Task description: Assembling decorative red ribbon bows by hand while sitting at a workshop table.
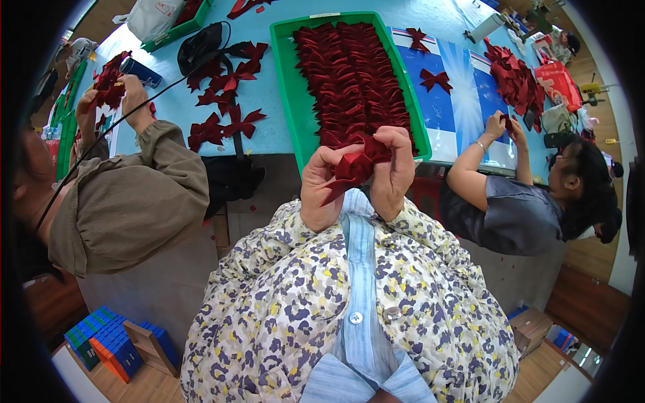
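Observation:
Between my two hands, close in front of my chest, is a dark red fabric bow (356, 166). My left hand (321, 188) pinches its left side, thumb and finger pressed on the cloth. On the other side my right hand (395, 171) grips the bow with bent fingers. Just beyond the hands lies a green plastic tray (285, 87), packed with rows of similar red bows (349, 74). The near end of the tray is partly hidden by my hands.
Loose red bows (225, 127) and a black bag (201, 50) lie left of the tray on the blue table (269, 138). A blue-and-white board (463, 87) with two bows is at right, near a bow heap (514, 77). Co-workers (127, 195) (510, 201) sit on both sides.

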Demonstrator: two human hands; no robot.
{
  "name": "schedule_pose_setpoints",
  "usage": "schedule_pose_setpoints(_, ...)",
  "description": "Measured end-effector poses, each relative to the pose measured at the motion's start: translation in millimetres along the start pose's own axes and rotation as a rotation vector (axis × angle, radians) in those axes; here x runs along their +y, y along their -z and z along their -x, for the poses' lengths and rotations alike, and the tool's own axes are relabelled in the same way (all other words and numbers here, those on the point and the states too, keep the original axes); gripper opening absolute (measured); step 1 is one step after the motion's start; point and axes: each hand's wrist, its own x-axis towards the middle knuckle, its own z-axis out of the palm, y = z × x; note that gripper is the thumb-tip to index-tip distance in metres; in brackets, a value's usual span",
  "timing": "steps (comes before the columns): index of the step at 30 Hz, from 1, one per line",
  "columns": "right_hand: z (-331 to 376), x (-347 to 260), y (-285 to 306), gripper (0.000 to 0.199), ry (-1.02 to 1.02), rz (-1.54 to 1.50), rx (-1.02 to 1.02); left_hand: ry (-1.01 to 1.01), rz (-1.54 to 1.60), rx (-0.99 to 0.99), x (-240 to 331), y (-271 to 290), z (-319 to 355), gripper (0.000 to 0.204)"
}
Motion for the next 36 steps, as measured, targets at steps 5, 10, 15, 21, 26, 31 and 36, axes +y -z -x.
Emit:
schedule_pose_setpoints(5, 5.4, -8.8, -2.9, 0.027, -0.386, -0.574, 0.020, 0.018, 0.004, 0.051, -1.6, -2.6, 1.6, 0.017)
schedule_pose_setpoints(10, -1.0, -10.0, 1.6, 0.026, -0.770, -1.043, 0.030, -0.009, -0.054, 0.023, -7.8, 3.4, -0.9, 0.018)
schedule_pose_setpoints(15, 3.0, 4.2, 2.9, 0.023, -0.617, -0.722, 0.044, 0.004, -0.017, 0.060, -12.0, -3.8, -3.5, 0.020)
schedule_pose_setpoints(21, -6.1, 4.1, 21.5, 0.020, 0.095, 0.208, -0.094, -0.041, -0.058, 0.021, -10.3, -8.4, 0.3, 0.018)
schedule_pose_setpoints(26, -1.5, 3.3, 17.8, 0.018, -0.478, -0.774, -0.069, -0.016, -0.115, 0.019, -10.7, -12.4, 1.8, 0.021)
schedule_pose_setpoints(31, 4.6, -0.3, 12.6, 0.018, -0.676, -0.974, 0.006, -0.064, -0.165, -0.008, -13.0, -9.0, 1.8, 0.019)
schedule_pose_setpoints(36, -4.0, 3.1, 19.2, 0.022, -0.053, -0.134, -0.049, -0.071, -0.098, -0.019, -13.9, -8.3, -1.3, 0.018)
